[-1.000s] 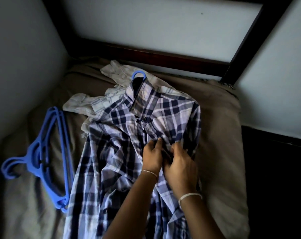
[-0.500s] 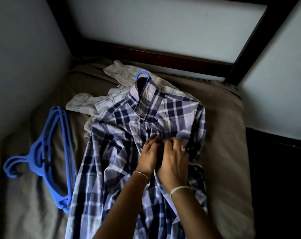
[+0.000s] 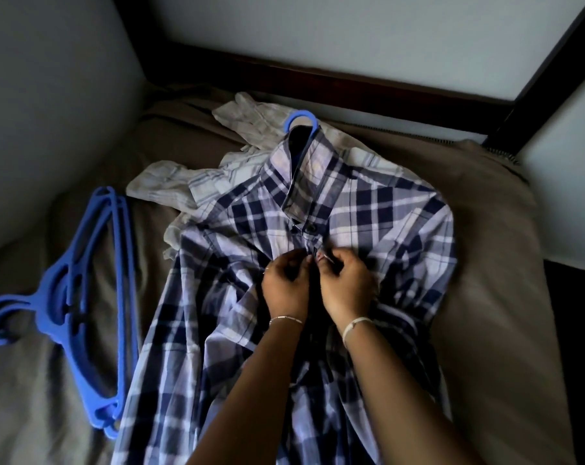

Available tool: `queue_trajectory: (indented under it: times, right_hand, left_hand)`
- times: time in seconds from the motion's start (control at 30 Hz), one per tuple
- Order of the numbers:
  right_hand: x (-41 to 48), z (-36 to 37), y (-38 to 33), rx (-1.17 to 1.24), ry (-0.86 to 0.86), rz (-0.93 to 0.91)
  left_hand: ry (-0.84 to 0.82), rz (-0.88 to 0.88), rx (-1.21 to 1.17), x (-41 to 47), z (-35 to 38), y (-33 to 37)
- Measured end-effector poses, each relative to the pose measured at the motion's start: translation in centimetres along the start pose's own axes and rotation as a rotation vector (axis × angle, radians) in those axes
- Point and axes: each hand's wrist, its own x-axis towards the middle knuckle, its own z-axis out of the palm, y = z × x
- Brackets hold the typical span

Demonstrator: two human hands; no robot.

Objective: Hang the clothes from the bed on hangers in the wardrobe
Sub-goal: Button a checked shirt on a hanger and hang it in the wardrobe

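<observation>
A navy-and-white plaid shirt (image 3: 378,209) lies face up on the bed, with the hook of a blue hanger (image 3: 301,117) sticking out of its collar. My left hand (image 3: 286,285) and my right hand (image 3: 346,285) meet on the shirt's front placket below the collar. Each pinches an edge of the fabric there, fingers curled. A pale striped garment (image 3: 197,181) lies crumpled under the plaid shirt toward the head of the bed.
A stack of spare blue hangers (image 3: 83,303) lies on the brown bedsheet (image 3: 492,297) to the left of the shirt. A dark wooden bed frame (image 3: 368,87) and pale walls close the far side; the bed's right edge drops to dark floor.
Both hands have moved up the shirt front toward the collar, still pinching the placket. The view has shifted slightly.
</observation>
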Motion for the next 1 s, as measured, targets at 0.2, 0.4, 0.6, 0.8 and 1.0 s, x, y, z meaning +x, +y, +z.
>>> queue_trajectory:
  times: [0.2, 0.4, 0.6, 0.8, 1.0]
  right_hand:
    - [0.2, 0.3, 1.8, 0.501, -0.124, 0.124]
    - [0.6, 0.3, 2.4, 0.596, -0.191, 0.164]
    - [0.4, 0.6, 2.1, 0.684, -0.222, 0.229]
    - [0.1, 0.8, 2.6, 0.66, -0.225, 0.195]
    - [-0.1, 1.1, 3.1, 0.625, -0.206, 0.178]
  left_hand:
    - [0.046, -0.127, -0.142, 0.3, 1.0, -0.5]
    - [0.035, -0.156, -0.129, 0.6, 1.4, -0.3]
    - [-0.035, -0.229, -0.332, 0.1, 0.5, -0.8]
    - [-0.116, -0.285, -0.512, -2.0, -0.3, -2.2]
    - [-0.142, -0.356, -0.571, -1.6, -0.2, -2.4]
